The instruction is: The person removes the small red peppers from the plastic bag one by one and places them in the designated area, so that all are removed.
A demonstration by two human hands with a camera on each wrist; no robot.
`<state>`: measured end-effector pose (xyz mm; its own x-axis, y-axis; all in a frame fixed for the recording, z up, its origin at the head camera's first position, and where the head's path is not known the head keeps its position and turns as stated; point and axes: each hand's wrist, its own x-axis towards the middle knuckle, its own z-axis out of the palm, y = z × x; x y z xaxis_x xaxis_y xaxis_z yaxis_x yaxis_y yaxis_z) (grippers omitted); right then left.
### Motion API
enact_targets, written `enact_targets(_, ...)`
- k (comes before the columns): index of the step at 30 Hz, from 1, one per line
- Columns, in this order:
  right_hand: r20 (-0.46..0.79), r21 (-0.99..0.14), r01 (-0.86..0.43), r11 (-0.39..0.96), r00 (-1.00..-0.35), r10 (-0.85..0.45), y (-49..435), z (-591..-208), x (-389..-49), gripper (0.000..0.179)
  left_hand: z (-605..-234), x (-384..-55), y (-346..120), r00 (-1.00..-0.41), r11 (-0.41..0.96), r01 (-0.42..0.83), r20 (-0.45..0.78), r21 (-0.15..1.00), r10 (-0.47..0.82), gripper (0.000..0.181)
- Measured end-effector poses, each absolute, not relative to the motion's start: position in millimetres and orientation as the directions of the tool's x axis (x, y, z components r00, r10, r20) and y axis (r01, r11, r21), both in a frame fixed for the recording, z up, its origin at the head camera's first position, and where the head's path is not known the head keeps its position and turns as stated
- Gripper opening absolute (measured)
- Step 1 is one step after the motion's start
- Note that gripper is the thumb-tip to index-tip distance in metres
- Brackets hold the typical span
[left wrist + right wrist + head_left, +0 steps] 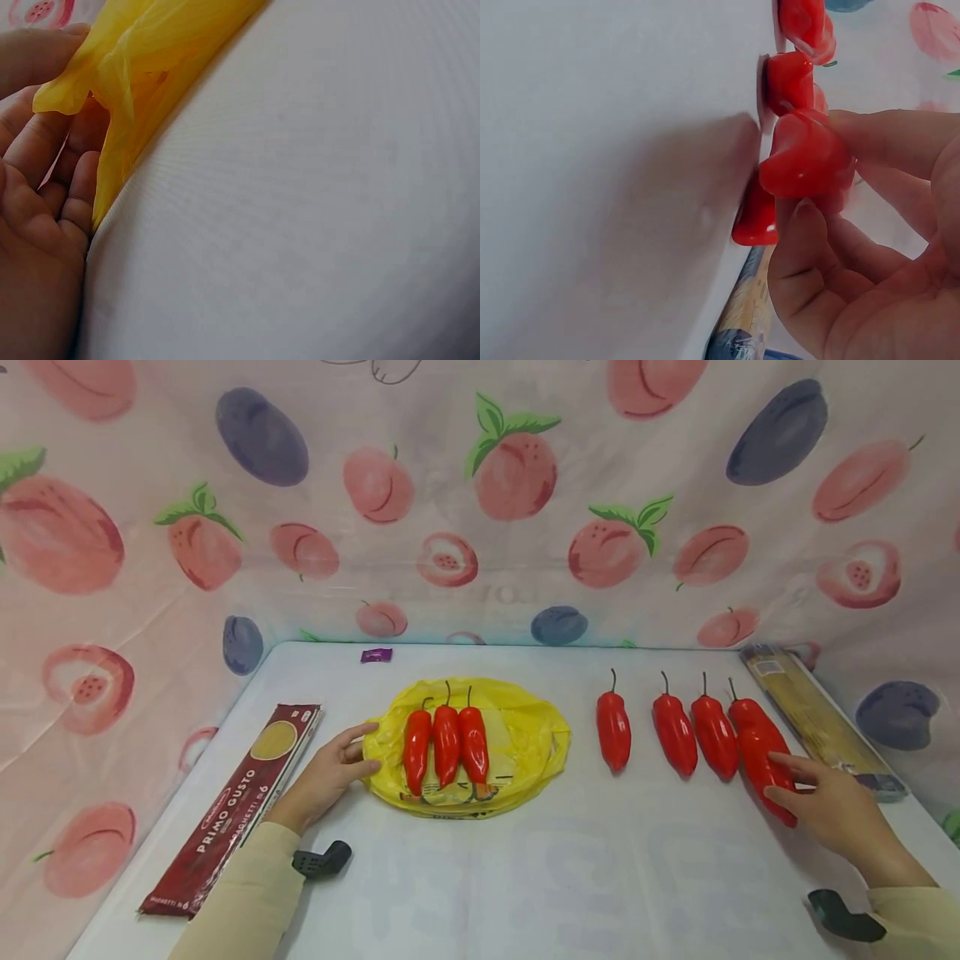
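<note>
My left hand [326, 781] is at the left edge of a yellow plastic bag [525, 727] laid flat. In the left wrist view the thumb and fingers pinch the bag's crumpled edge [142, 45]. Three glossy red peppers [447, 747] with dark stems lie side by side on the bag. Far to the right, my right hand [843, 806] holds a red pepper [802, 154] between thumb and fingers, its tip pointing toward me. Another red pepper [754, 217] shows behind it on the table. Three more red peppers [613, 731] lie in a row to the left.
A dark red spaghetti packet [247, 785] lies along the left side, beside my left forearm. At the right edge is a clear pack of pasta [817, 710]. A small purple wrapper [377, 655] sits at the back, before the fruit-print cloth [480, 593].
</note>
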<state>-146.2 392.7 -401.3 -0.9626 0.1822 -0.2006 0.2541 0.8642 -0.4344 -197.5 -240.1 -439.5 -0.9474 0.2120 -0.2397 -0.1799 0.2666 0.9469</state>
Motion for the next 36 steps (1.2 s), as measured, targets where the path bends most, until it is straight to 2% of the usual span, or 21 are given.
enact_targets(20,-0.247,-0.412,0.272,0.870,-0.952,0.181,396.0,-409.3,-146.3,0.079,-439.2,-196.4,-240.9,-0.947,0.278,-0.175,-0.238,0.944,0.213,0.069)
enact_targets(29,-0.263,-0.425,0.316,0.848,-0.940,0.219,395.1,-412.5,-146.9,0.087,-439.3,-196.5,-240.6,-0.947,0.278,-0.177,-0.240,0.944,0.212,0.069)
enact_targets(36,-0.237,-0.431,0.290,0.854,-0.950,0.203,398.1,-407.9,-147.9,0.094,-440.2,-196.2,-241.3,-0.947,0.277,-0.172,-0.236,0.945,0.217,0.069)
